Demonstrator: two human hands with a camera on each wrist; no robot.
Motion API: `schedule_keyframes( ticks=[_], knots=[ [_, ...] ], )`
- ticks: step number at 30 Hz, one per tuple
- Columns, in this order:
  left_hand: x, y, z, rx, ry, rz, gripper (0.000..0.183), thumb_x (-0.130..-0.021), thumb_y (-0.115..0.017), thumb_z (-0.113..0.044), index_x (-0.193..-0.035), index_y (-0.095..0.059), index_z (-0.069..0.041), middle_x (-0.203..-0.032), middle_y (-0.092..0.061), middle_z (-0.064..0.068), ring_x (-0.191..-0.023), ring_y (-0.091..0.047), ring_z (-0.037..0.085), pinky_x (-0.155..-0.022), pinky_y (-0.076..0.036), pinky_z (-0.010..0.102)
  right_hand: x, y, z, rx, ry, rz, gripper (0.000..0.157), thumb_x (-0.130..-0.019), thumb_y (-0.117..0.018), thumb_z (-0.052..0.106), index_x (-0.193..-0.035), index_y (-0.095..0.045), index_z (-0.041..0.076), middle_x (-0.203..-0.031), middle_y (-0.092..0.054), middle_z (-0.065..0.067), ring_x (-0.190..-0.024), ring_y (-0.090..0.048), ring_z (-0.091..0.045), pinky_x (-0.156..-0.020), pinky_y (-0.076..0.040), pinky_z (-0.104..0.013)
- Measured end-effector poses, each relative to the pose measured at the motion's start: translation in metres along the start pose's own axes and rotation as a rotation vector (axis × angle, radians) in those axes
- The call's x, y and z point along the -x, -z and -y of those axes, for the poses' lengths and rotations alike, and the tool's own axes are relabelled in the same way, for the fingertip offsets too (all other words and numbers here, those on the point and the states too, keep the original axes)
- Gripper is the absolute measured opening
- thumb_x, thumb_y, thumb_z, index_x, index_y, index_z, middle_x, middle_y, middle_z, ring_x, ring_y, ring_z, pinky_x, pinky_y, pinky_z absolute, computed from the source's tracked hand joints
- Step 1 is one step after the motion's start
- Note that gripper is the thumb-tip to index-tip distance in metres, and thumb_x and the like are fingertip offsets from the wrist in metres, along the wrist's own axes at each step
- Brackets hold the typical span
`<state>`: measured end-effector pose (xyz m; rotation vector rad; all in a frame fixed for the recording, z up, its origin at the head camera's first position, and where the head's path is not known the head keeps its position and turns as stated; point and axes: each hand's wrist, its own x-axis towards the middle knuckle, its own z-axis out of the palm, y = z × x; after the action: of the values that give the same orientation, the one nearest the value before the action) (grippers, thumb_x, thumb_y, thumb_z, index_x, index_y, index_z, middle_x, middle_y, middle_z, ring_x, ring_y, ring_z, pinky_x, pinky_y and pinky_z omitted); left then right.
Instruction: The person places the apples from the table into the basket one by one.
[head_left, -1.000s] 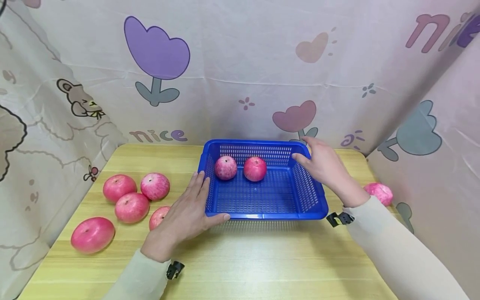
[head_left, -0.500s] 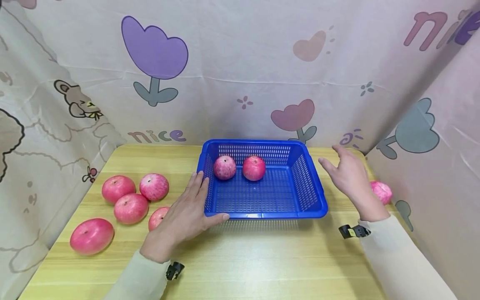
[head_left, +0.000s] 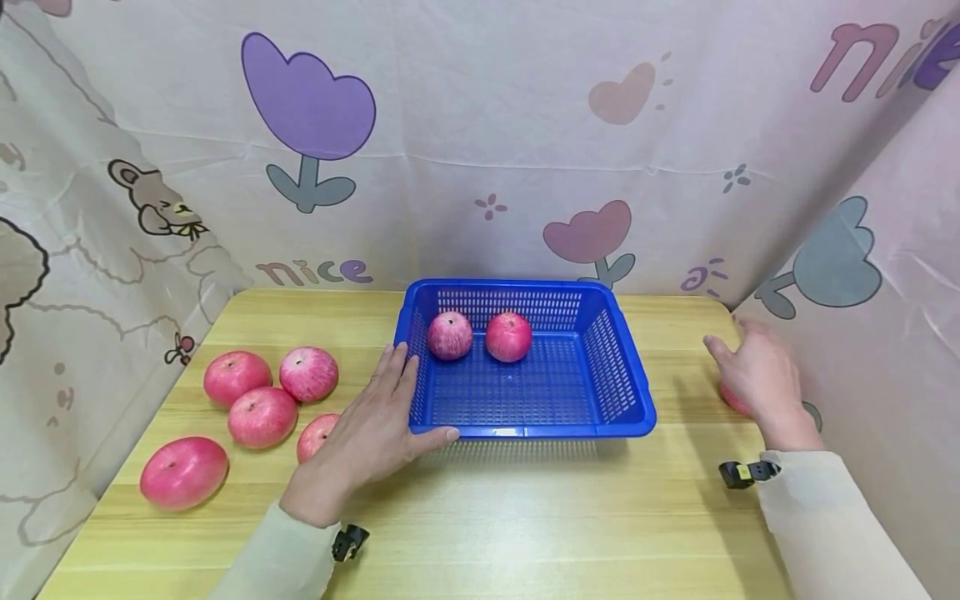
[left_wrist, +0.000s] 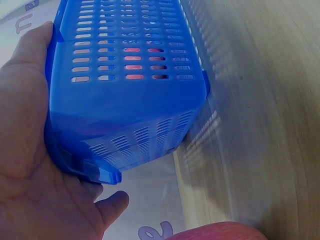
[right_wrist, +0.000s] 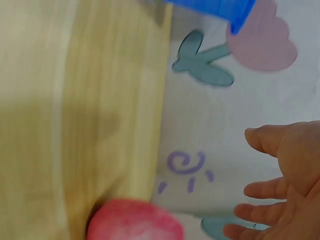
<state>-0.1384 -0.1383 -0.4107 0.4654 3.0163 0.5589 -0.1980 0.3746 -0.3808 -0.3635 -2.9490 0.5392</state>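
A blue plastic basket [head_left: 525, 432] with slotted sides stands mid-table. Two apples lie inside it, a streaked one [head_left: 450, 336] and a redder one [head_left: 508, 337]. Fingers fairly straight, my left hand [head_left: 367, 425] rests on the basket's left rim and near corner; the left wrist view shows its palm against the rim [left_wrist: 55, 100]. My right hand [head_left: 761, 375] is over at the table's right edge, above a lone apple [head_left: 735, 402] that it partly hides. In the right wrist view the fingers spread apart from that apple [right_wrist: 135, 221].
Several apples lie left of the basket, among them one at the front [head_left: 184, 472] and one partly behind my left hand [head_left: 317, 435]. A printed curtain [head_left: 465, 167] walls the wooden table [head_left: 510, 525] at the back and both sides.
My right hand has left the basket's right side and moved right, to above the lone apple. The left hand and the basket have stayed in place.
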Motion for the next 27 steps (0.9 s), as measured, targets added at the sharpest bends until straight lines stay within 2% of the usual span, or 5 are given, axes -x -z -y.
schedule_keyframes(
  ticks=[7,13,20,23,27],
  knots=[
    [0.0,0.0,0.001,0.0,0.007,0.004,0.13,-0.082,-0.051,-0.094,-0.169,-0.016,-0.004,-0.178,0.0,0.017,-0.165,0.0,0.038,-0.126,-0.024,0.061,-0.003,-0.003,-0.028,0.026,-0.073,0.061,0.088,-0.107,-0.047,0.051,-0.157,-0.023,-0.017,-0.156,-0.023,-0.048,-0.137,-0.024,-0.072,-0.112,-0.025,-0.079],
    [0.001,0.002,-0.001,0.012,0.011,0.016,0.127,-0.084,-0.055,-0.09,-0.169,-0.014,-0.005,-0.178,0.002,0.016,-0.165,0.001,0.037,-0.127,-0.023,0.062,-0.003,-0.011,-0.041,0.074,-0.104,0.128,0.086,-0.105,-0.051,0.048,-0.152,-0.026,-0.019,-0.148,-0.024,-0.049,-0.125,-0.028,-0.073,-0.106,-0.03,-0.079],
    [0.001,0.0,0.0,0.015,-0.002,0.002,0.129,-0.083,-0.051,-0.093,-0.169,-0.016,-0.004,-0.178,0.001,0.017,-0.165,0.001,0.037,-0.127,-0.024,0.061,-0.002,-0.014,-0.048,0.119,-0.084,0.16,0.061,-0.098,-0.047,0.029,-0.131,-0.038,-0.021,-0.124,-0.038,-0.047,-0.111,-0.039,-0.066,-0.098,-0.037,-0.075],
    [0.001,0.0,0.0,0.018,-0.003,0.0,0.128,-0.083,-0.052,-0.092,-0.169,-0.016,-0.004,-0.178,0.001,0.017,-0.165,0.001,0.037,-0.126,-0.024,0.061,-0.003,-0.015,-0.048,0.136,-0.091,0.163,0.052,-0.096,-0.045,0.026,-0.123,-0.042,-0.019,-0.114,-0.044,-0.045,-0.103,-0.045,-0.061,-0.092,-0.042,-0.072],
    [0.001,0.0,0.0,0.019,-0.001,0.001,0.128,-0.083,-0.051,-0.092,-0.169,-0.016,-0.004,-0.178,0.0,0.017,-0.165,0.001,0.037,-0.126,-0.024,0.061,-0.004,-0.015,-0.047,0.14,-0.113,0.185,0.045,-0.095,-0.049,0.027,-0.112,-0.048,-0.015,-0.108,-0.048,-0.041,-0.096,-0.048,-0.055,-0.087,-0.045,-0.067]
  ],
)
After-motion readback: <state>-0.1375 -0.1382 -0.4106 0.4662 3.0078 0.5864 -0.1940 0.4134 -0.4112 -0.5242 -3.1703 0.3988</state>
